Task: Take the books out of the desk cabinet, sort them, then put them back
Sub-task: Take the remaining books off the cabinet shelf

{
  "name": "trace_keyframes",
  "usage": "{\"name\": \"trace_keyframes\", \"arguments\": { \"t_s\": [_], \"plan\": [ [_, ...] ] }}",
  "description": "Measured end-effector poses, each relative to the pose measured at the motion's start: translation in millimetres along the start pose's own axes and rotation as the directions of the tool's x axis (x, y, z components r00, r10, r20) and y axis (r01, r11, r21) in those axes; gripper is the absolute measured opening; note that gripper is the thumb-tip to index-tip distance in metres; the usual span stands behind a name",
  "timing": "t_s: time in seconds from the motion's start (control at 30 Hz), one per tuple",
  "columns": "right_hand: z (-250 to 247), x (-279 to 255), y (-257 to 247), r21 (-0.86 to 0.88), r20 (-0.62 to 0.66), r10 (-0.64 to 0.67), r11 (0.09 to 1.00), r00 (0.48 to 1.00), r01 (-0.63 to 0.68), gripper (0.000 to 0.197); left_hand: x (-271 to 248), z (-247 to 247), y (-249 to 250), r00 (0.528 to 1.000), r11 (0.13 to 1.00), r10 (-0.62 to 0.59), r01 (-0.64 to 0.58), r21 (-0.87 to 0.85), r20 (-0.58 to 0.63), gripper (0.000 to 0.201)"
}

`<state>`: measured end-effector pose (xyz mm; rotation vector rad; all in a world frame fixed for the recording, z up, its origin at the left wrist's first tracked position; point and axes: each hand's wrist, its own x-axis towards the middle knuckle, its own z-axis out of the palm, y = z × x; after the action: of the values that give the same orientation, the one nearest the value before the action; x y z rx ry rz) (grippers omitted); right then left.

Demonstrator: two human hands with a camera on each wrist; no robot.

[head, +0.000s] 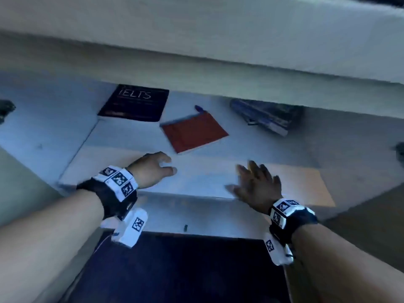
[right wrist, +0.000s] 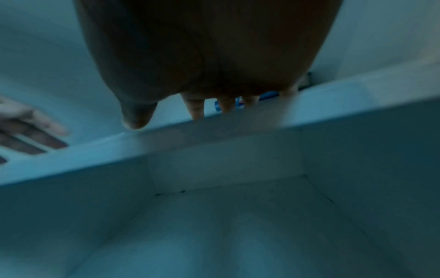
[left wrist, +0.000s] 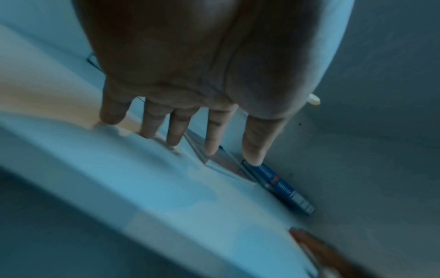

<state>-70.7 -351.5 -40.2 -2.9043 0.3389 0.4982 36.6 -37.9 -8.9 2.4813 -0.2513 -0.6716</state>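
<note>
Both hands are hovering empty w/ fingers spread: left hand (head: pixel 150 169), right hand (head: pixel 258 186). Probably reaching for books ahead: IELTS book (head: pixel 134 102), red notebook (head: pixel 193 132), blue books (head: pixel 266 115) beyond right fingertips.

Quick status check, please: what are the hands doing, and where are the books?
Left hand and right hand open, holding nothing. Dark IELTS book, red notebook, blue book lie apart on white shelf. Nothing in the way.
</note>
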Motion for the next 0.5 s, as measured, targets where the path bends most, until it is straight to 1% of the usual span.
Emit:
{"name": "trace_keyframes", "arguments": {
  "t_s": [0.03,0.1,0.13,0.2,0.27,0.33,0.37,0.43,0.5],
  "plan": [
    [11.7,5.4,1.4,-0.017,-0.048,-0.014,1.000,0.999,0.013,0.092,13.0,0.2,-0.4,1.000,0.999,0.028,-0.028,0.023,0.007,0.065],
    [29.4,12.1,-0.6,-0.038,-0.130,-0.027,0.999,0.991,0.022,0.089,39.4,-3.2,3.0,0.995,0.991,0.094,-0.091,0.095,-0.028,0.080],
    [34.3,14.0,-2.3,-0.048,-0.158,-0.031,0.999,0.987,0.023,0.088,51.1,-4.7,6.9,0.992,0.985,0.116,-0.107,0.136,-0.059,0.081],
    [41.7,18.0,-2.0,-0.054,-0.194,-0.033,0.998,0.980,0.022,0.088,74.3,-2.7,14.5,0.984,0.965,0.142,-0.114,0.237,-0.107,0.072],
    [43.4,17.8,0.5,-0.050,-0.189,-0.035,0.998,0.981,0.026,0.090,89.2,5.7,20.9,0.986,0.928,0.132,-0.089,0.362,-0.096,0.074],
    [43.1,14.5,1.9,-0.047,-0.175,-0.034,0.999,0.984,0.026,0.091,100.0,8.2,25.0,0.995,0.885,0.101,-0.079,0.459,-0.023,0.078],
    [41.9,13.9,1.5,-0.040,-0.172,-0.034,0.999,0.985,0.027,0.092,106.6,3.1,26.7,0.996,0.872,0.087,-0.073,0.485,-0.006,0.078],
    [37.0,15.9,-1.2,-0.033,-0.179,-0.037,0.999,0.983,0.031,0.094,118.5,-17.5,34.4,0.995,0.863,0.079,-0.042,0.503,-0.053,0.082],
    [34.0,18.5,-1.8,-0.028,-0.194,-0.039,0.999,0.980,0.034,0.095,130.5,-37.2,39.4,0.986,0.875,0.046,0.038,0.482,-0.161,0.093]
  ]
}}
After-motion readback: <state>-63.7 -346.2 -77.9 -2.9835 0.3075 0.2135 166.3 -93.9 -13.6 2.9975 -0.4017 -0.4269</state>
